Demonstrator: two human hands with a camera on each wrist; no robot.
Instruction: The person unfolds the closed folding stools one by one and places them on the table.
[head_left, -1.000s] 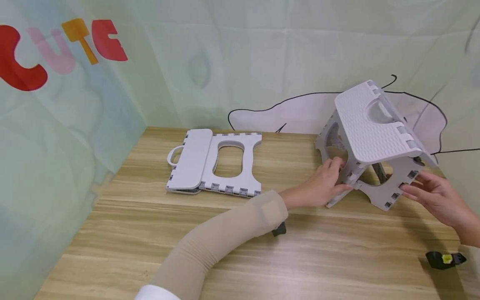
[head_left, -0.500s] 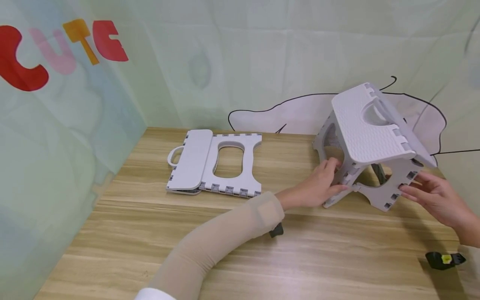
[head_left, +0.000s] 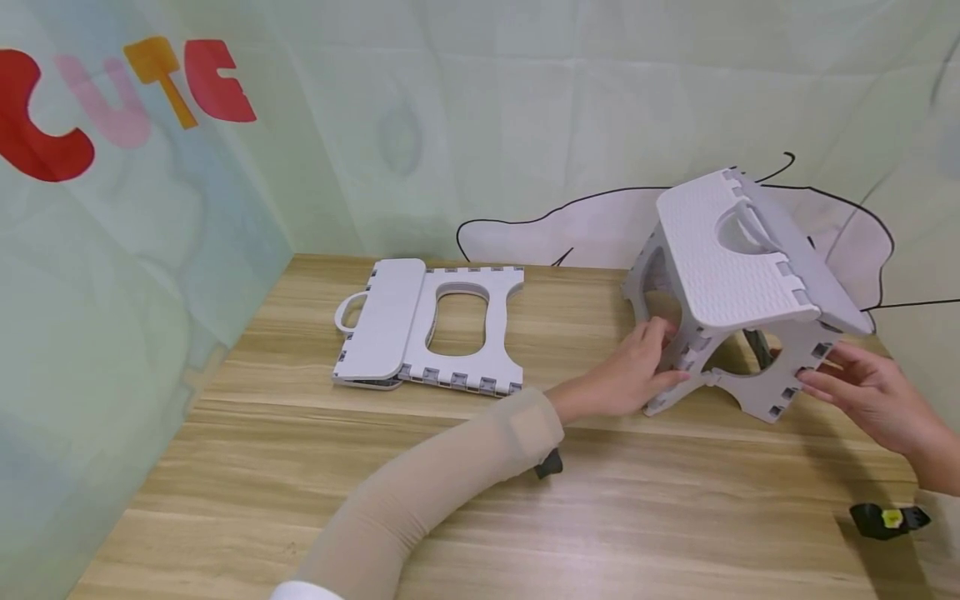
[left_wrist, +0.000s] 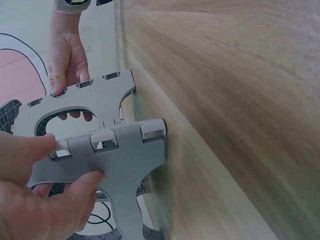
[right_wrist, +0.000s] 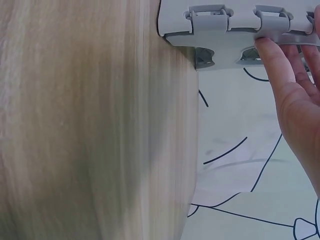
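Observation:
A white-and-grey folding stool [head_left: 723, 258] stands partly unfolded at the right of the table in the head view, its textured seat bent along the middle into two halves. My left hand [head_left: 633, 371] grips the edge of its left leg panel. In the left wrist view, that hand's [left_wrist: 55, 200] thumb and index finger lie on the panel's outer side, while other fingers reach through the cut-out. On the opposite leg panel, my right hand [head_left: 881, 396] holds the hinged outer edge. The right wrist view shows its thumb against the panel; the other fingertips are partly hidden behind it.
A second folding stool [head_left: 382, 321] lies folded flat at the back left, its loop handle pointing left. The wooden table [head_left: 337, 467] meets printed cloth [head_left: 510, 125] behind and on the left side. Black wrist straps [head_left: 888, 521] show at my sleeves.
My left hand has drawn the left leg panel slightly left, spreading the legs. The seat's near half has shifted left and down, and more of its far half shows. My right hand has stayed put.

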